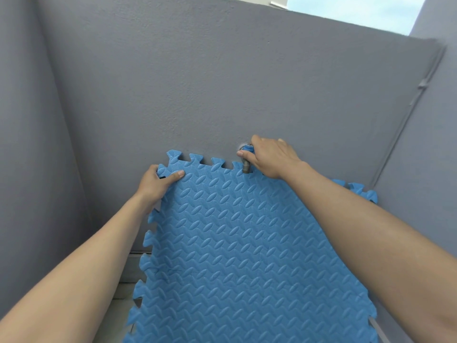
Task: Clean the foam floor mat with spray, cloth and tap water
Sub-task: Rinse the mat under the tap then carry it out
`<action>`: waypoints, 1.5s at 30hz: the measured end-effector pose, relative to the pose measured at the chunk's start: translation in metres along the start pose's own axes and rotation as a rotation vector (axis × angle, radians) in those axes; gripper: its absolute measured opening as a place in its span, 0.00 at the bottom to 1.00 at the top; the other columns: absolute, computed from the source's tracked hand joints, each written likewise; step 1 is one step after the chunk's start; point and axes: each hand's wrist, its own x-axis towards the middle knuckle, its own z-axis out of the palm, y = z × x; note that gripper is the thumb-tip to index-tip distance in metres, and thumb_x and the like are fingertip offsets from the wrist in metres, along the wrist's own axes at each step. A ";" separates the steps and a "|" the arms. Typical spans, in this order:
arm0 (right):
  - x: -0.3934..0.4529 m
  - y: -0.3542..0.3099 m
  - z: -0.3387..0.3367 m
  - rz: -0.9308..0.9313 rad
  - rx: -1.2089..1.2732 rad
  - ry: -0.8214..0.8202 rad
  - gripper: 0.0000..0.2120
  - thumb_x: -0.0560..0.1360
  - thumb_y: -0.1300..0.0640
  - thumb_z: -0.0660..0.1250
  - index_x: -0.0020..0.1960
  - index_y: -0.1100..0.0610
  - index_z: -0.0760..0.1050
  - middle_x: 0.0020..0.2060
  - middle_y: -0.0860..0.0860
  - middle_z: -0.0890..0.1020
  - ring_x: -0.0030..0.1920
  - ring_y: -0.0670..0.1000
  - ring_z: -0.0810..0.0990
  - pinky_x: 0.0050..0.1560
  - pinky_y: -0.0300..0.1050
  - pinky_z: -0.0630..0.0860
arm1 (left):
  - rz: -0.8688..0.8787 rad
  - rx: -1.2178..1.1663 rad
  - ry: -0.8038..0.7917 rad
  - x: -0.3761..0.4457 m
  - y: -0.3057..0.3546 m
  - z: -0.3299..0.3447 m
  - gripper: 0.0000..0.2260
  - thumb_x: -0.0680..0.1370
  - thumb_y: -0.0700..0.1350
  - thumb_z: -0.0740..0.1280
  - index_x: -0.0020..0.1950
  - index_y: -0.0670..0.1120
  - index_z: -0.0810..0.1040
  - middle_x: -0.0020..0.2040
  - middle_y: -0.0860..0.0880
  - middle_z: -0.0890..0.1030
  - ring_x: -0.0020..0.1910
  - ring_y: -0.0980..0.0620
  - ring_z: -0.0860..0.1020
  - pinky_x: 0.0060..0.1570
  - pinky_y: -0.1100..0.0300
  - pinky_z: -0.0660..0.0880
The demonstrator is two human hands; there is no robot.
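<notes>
Both of my forearms enter from the lower corners and reach forward over the blue foam mat (247, 256), which stands tilted against the grey wall (197, 82). Its near edge is cut off by the bottom of the view. The mat's face carries a raised pattern of ovals in zigzag rows, and its edges are cut in interlocking teeth.

Left hand (155, 184): it is closed on the mat's upper left corner. The thumb (176, 175) lies flat on the patterned face, and the other fingers wrap behind the edge, where I cannot see them.

Right hand (269, 157): it is at the tap (246, 160) fixed to the wall just above the mat's top edge. The fingers curl over the blue handle; only part of the handle shows past them, so I cannot tell how firmly it is gripped. The metal spout points down and meets the toothed top edge of the mat. I cannot make out any water.

I can read no brand, label or writing on the mat or the tap. The mat's far right corner (366, 194) shows beyond my right forearm, which hides part of the top edge. A thin conduit (420, 90) painted grey runs up the wall at the right.
</notes>
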 end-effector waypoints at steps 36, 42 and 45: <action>-0.003 -0.026 -0.008 0.168 -0.167 -0.001 0.29 0.81 0.36 0.50 0.60 0.62 0.69 0.50 0.59 0.82 0.51 0.61 0.80 0.40 0.49 0.66 | -0.035 -0.044 0.161 -0.014 -0.007 -0.077 0.23 0.71 0.49 0.77 0.61 0.44 0.74 0.52 0.48 0.83 0.49 0.49 0.83 0.52 0.49 0.80; -0.004 -0.025 -0.010 0.170 -0.168 0.011 0.28 0.81 0.37 0.50 0.59 0.62 0.69 0.51 0.60 0.82 0.51 0.62 0.80 0.40 0.49 0.65 | 0.004 -0.045 0.264 -0.015 0.006 -0.130 0.25 0.70 0.51 0.77 0.62 0.45 0.74 0.57 0.47 0.82 0.52 0.47 0.82 0.54 0.48 0.79; -0.006 -0.026 -0.009 0.189 -0.184 0.011 0.28 0.81 0.37 0.50 0.58 0.62 0.69 0.49 0.59 0.82 0.49 0.62 0.80 0.39 0.49 0.65 | 0.029 -0.042 0.292 -0.015 0.013 -0.138 0.23 0.71 0.51 0.77 0.61 0.46 0.73 0.54 0.49 0.82 0.49 0.50 0.82 0.51 0.51 0.79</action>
